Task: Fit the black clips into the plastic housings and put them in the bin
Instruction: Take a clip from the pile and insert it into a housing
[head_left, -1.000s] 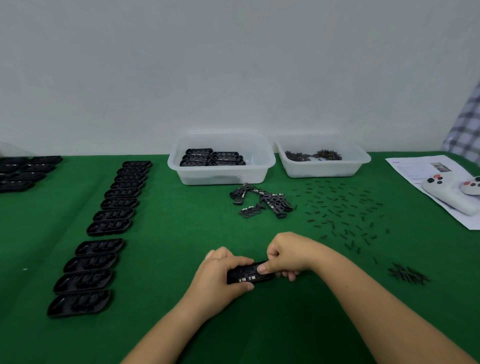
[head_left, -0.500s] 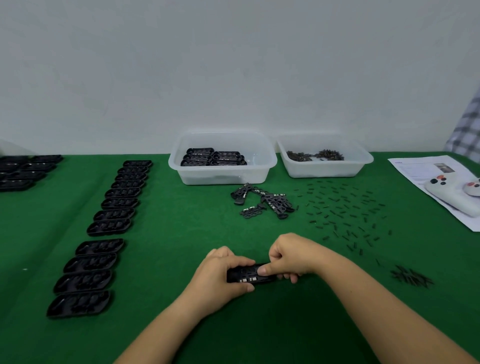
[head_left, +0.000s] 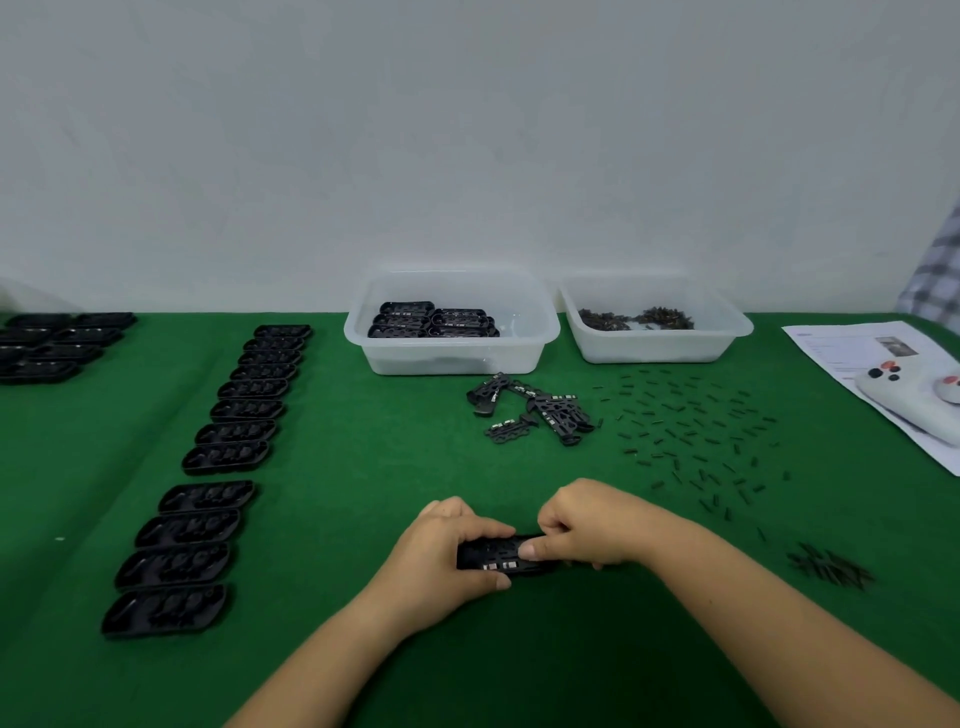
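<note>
While both hands, left hand (head_left: 439, 561) and right hand (head_left: 584, 525), grip it, the housing (head_left: 496, 556) is mostly hidden.

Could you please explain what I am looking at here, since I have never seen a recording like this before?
There is no machine: a person works with bare hands, filmed by a camera worn on the head, looking forward and down. The left hand and the right hand together grip one black housing just above the green table. To the left lies a row of empty housings. Behind the hands are a pile of black clips and many scattered small pins. At the back, one clear bin holds finished housings and a second bin holds small dark parts.
</note>
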